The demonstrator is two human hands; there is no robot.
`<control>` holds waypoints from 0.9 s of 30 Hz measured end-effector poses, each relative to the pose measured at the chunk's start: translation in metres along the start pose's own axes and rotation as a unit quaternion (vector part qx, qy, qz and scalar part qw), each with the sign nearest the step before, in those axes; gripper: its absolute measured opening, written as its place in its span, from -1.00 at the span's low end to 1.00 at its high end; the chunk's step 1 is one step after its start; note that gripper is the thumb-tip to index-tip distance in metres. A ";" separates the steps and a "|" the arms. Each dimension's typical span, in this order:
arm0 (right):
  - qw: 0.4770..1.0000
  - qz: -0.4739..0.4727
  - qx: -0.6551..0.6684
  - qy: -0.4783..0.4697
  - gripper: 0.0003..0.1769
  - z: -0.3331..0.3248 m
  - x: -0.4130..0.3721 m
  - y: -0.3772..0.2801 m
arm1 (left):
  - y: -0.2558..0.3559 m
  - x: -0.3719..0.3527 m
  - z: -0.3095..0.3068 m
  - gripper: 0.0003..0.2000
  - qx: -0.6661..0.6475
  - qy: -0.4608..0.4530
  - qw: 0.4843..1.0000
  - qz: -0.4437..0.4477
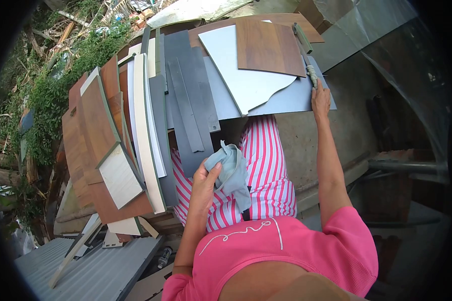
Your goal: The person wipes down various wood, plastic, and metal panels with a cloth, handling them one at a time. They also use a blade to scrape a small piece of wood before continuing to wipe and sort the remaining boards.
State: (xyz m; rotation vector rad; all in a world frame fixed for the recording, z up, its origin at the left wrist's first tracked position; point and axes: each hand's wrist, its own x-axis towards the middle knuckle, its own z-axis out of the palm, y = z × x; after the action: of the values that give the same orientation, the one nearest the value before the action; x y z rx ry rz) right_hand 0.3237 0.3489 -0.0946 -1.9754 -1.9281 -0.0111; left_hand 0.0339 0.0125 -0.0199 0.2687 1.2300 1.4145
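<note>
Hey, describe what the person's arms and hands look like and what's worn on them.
Both arms are bare below the short sleeves of a pink top with white cursive lettering. The left hand and right hand are ungloved; no watch, bracelet or ring shows.

Panel (pixel 266 45) on sheet (pixel 236 75), strips (pixel 186 90) to its L, cloth (pixel 231 173) in front.

The only writing was white cursive lettering (pixel 241 232) on the pink shirt (pixel 311 251), at about six o'clock; it seemed to read "one", though not clearly.
</note>
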 end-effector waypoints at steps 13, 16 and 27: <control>0.726 -0.283 0.441 -0.446 -0.25 -0.095 -0.188 -0.171 | 0.006 0.022 0.029 -0.59 0.001 -0.051 0.998 0.023; 0.727 -0.171 0.474 -0.466 -0.36 -0.090 -0.195 -0.184 | 0.021 0.021 0.018 -0.60 0.145 -0.040 0.985 0.087; 0.594 0.156 0.688 -0.387 -0.35 -0.048 -0.179 -0.174 | 0.031 0.109 -0.005 -0.42 0.609 0.299 0.686 0.263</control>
State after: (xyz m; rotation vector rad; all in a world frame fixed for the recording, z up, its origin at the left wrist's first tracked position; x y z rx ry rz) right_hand 0.1574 0.1611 -0.0520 -1.0326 -0.9768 2.0144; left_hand -0.0195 0.1082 -0.0500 1.2206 2.7270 0.8818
